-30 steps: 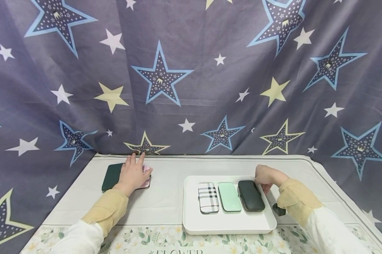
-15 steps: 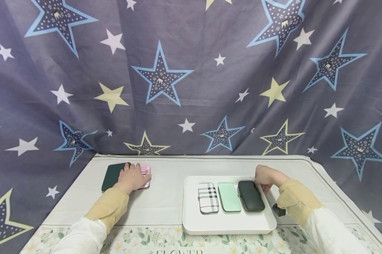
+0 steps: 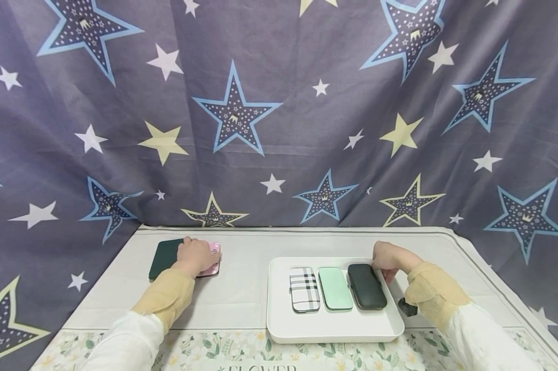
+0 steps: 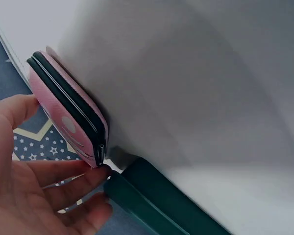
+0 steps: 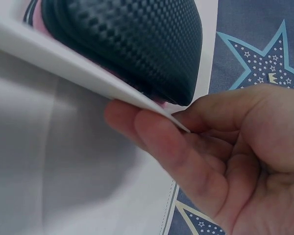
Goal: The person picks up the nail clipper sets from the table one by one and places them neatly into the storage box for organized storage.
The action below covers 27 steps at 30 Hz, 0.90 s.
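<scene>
My left hand [image 3: 194, 256] is over a small pink zip case [image 4: 71, 110] on the table at the left, its thumb and fingers at opposite ends of the case. A dark green case [image 4: 147, 196] lies beside it, close to my fingertips in the left wrist view. My right hand [image 3: 391, 259] pinches the far right corner of the white tray's rim [image 5: 88, 73], thumb on the inside and fingers underneath. Inside the tray, a black textured case [image 3: 367, 286] is nearest that hand, then a mint green case [image 3: 335, 288] and a white plaid case [image 3: 304, 289].
A dark lump [image 3: 407, 307] shows just right of the tray, partly under the right forearm. The pale table cover [image 3: 242, 299] has a floral strip [image 3: 223, 345] along the front. A star-printed curtain [image 3: 279, 129] hangs right behind the table.
My left hand has drawn back, and its outstretched fingers have curled down around the pink zip case. The right hand and the tray have stayed put.
</scene>
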Tool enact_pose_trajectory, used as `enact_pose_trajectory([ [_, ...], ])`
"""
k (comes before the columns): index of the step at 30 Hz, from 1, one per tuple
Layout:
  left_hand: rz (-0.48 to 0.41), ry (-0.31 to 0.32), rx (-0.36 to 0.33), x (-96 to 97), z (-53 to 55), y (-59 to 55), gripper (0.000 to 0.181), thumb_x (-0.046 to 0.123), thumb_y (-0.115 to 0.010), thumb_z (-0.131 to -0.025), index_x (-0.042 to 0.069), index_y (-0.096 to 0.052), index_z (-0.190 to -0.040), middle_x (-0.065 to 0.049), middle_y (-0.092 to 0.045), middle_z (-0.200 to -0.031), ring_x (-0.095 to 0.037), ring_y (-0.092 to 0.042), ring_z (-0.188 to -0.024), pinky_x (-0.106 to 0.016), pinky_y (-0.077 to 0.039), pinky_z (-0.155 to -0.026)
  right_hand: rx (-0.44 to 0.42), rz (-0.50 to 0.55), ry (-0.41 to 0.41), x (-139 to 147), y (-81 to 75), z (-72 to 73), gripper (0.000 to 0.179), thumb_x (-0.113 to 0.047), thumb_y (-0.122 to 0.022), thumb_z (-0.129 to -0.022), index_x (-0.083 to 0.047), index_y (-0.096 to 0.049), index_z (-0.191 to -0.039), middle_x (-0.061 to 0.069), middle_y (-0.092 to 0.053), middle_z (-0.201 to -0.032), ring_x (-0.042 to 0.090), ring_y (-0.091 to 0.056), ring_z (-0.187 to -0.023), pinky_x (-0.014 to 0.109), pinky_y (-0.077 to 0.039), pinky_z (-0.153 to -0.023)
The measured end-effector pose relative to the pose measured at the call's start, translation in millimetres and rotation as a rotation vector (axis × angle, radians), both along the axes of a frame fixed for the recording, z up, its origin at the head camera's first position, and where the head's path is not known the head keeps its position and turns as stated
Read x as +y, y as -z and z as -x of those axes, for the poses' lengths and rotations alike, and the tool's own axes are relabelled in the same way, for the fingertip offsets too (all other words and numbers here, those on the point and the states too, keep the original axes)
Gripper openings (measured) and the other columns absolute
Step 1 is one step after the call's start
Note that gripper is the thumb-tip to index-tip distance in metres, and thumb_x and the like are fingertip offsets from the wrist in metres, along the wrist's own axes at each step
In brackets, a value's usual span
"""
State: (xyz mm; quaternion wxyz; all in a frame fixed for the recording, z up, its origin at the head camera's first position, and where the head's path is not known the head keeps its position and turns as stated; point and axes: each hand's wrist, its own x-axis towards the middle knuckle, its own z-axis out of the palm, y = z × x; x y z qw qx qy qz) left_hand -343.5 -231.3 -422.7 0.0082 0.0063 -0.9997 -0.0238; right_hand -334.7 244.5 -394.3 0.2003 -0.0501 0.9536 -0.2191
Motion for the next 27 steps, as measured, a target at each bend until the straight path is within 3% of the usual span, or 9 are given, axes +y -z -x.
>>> enact_pose_trajectory([
  [6,-0.03,-0.049,-0.016,2.8,4.7,-1.5,0.046,0.042,-0.058,-0.084,-0.003,-0.066,-0.09,-0.027,-0.063,-0.097,-0.041,-0.05,-0.096,-0.053,-0.043,-0.079,0.001,-0.003,-0.003,-0.1,0.3,0.7,0.012,0.003,-0.054,-0.084,0.004,-0.062,-0.075,0.011,-0.059,-0.056,0.019,-0.063,-0.046,0.03,-0.056,-0.049],
  [13,-0.132,-0.096,-0.071,7.3,7.2,-6.7,0.04,0.034,-0.061,-0.083,-0.004,-0.064,-0.095,-0.024,-0.063,-0.093,-0.034,-0.056,-0.08,-0.046,-0.05,-0.066,0.0,-0.009,-0.003,0.6,0.3,1.1,0.014,0.002,-0.054,-0.084,0.003,-0.062,-0.073,0.009,-0.057,-0.055,0.018,-0.062,-0.045,0.03,-0.056,-0.049],
  [17,-0.133,-0.109,-0.082,12.4,6.9,-12.6,0.042,0.03,-0.062,-0.083,-0.007,-0.063,-0.103,-0.025,-0.063,-0.096,-0.029,-0.057,-0.076,-0.041,-0.052,-0.06,0.002,-0.004,-0.01,0.1,-0.1,-0.6,0.016,0.003,-0.052,-0.084,0.002,-0.061,-0.071,0.008,-0.056,-0.053,0.016,-0.061,-0.043,0.029,-0.056,-0.048],
  [27,-0.175,-0.144,-0.058,14.2,11.6,-12.6,0.043,0.032,-0.072,-0.077,-0.007,-0.066,-0.093,-0.027,-0.065,-0.098,-0.031,-0.061,-0.079,-0.043,-0.054,-0.063,-0.004,-0.026,-0.019,0.0,-2.1,0.7,0.015,0.003,-0.052,-0.083,0.003,-0.063,-0.073,0.01,-0.059,-0.055,0.017,-0.063,-0.045,0.029,-0.056,-0.049],
])
